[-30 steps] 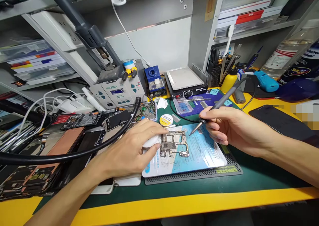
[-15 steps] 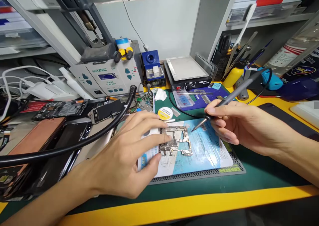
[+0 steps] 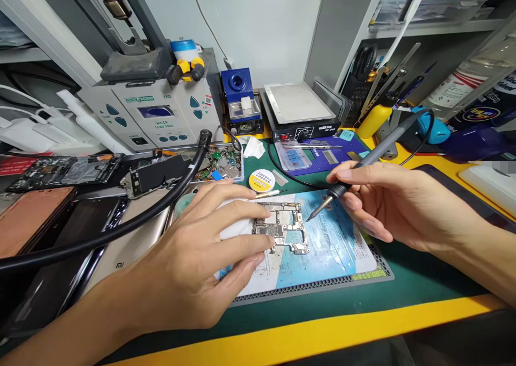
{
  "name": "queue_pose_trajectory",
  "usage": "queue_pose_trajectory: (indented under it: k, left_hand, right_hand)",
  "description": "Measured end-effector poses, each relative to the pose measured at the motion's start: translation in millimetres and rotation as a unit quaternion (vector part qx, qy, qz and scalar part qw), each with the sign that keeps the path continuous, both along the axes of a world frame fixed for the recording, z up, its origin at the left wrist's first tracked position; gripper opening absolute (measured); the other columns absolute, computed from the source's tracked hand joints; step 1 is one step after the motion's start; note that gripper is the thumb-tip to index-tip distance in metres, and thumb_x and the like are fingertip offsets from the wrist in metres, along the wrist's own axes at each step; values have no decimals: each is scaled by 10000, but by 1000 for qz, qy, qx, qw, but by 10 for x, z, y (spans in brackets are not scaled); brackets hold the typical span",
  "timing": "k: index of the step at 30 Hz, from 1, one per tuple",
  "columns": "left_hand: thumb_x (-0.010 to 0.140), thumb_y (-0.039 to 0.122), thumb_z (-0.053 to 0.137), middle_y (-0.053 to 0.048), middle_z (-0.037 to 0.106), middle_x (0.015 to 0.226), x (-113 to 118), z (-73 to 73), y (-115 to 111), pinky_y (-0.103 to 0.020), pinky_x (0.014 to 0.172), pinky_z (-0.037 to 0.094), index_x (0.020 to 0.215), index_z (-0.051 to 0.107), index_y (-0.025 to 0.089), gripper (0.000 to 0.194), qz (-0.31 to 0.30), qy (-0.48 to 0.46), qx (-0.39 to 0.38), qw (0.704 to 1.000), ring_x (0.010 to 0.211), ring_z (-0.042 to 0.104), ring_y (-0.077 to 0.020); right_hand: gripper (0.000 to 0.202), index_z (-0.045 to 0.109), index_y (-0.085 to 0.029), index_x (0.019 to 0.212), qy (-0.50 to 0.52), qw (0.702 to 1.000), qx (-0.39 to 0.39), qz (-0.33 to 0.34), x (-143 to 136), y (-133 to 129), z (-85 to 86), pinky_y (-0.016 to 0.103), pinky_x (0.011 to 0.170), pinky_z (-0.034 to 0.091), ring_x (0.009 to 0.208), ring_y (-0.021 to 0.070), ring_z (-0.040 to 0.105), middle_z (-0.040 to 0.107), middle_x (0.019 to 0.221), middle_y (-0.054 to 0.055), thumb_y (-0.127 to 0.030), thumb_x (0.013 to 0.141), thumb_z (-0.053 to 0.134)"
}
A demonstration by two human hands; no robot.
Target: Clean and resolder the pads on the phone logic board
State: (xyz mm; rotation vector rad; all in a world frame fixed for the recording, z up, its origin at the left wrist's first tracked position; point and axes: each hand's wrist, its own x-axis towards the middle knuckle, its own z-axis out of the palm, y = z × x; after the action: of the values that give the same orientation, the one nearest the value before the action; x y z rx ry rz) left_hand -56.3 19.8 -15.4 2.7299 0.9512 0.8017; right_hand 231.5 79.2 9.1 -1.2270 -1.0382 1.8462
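presently, head view: holding soldering iron (image 3: 382, 145) pen-style in right hand (image 3: 389, 199), with grip closed around lower handle and tip (image 3: 320, 208) slanting down just beside right edge of circuit board (image 3: 284, 218). cannot tell if touching blue-and-white sheet (image 3: 326, 253) beneath. resting left hand (image 3: 213, 248) over left part of board, with grip loose and fingers (image 3: 245, 210) spread, fingertips on or just above board. noted white thing (image 3: 241, 228) partly hidden under same hand, too covered to identify. found board lying flat on same sheet, atop grey perforated mat (image 3: 314, 285) on green-and-yellow counter (image 3: 407, 280). noted behind: round yellow-and-white container (image 3: 262, 181), grey station (image 3: 157, 116) with display, black heating plate (image 3: 300, 105) with pale top.
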Motion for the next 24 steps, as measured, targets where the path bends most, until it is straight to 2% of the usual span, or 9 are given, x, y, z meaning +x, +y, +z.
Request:
queue_pose_trajectory:
  k: [4, 6, 10, 16, 20, 24]
  left_hand:
    - [872, 82, 697, -75, 711, 1247, 1, -2, 11, -548, 1133, 471, 1121, 711, 226, 288, 0, 8, 9, 1000, 1277, 560, -278]
    - [872, 85, 700, -73, 709, 1250, 1, -6, 16, -549, 1138, 469, 1101, 710, 229, 271, 1, 14, 14, 1000, 1285, 556, -283]
    - [867, 71, 706, -61, 711, 1244, 8, -16, 28, -542, 1137, 472, 1075, 723, 244, 271, 2, 17, 16, 1000, 1282, 560, -282]
    - [870, 69, 708, -34, 750, 1204, 22, -24, 32, -557, 1138, 456, 1049, 708, 232, 242, 0, 14, 22, 1000, 1258, 570, -281]
    - [858, 65, 715, -50, 765, 1156, 30, -15, 35, -537, 1125, 469, 1067, 699, 207, 253, -6, 14, 27, 1000, 1248, 587, -284]
    - [856, 52, 713, -65, 766, 1145, 35, -8, 43, -515, 1090, 491, 1067, 694, 191, 253, -11, 7, 28, 1000, 1236, 593, -284]
  right_hand:
    - [323, 663, -162, 595, -20, 999, -7, 25, -1, 7, -21, 149, 265, 329, 227, 82, 462, 617, 458, 15, -325, 862, 744]
    - [351, 645, -165, 575, -21, 999, -12, 22, 1, 8, -30, 148, 258, 318, 224, 79, 457, 616, 462, 10, -339, 859, 754]
    - [354, 639, -162, 573, -19, 999, -10, 27, 6, 7, -31, 152, 264, 327, 234, 80, 464, 614, 473, 8, -345, 848, 768]
    - [259, 665, -177, 675, -15, 1000, -8, 21, 9, 4, -3, 167, 284, 344, 245, 104, 479, 607, 451, 13, -323, 889, 676]
    - [182, 686, -172, 716, -21, 1000, -10, 17, 6, 7, 8, 170, 275, 343, 242, 103, 472, 614, 454, 10, -286, 857, 674]
    - [212, 656, -176, 653, -31, 999, -15, 19, 9, 5, -1, 182, 257, 345, 246, 105, 475, 626, 472, 15, -310, 806, 713]
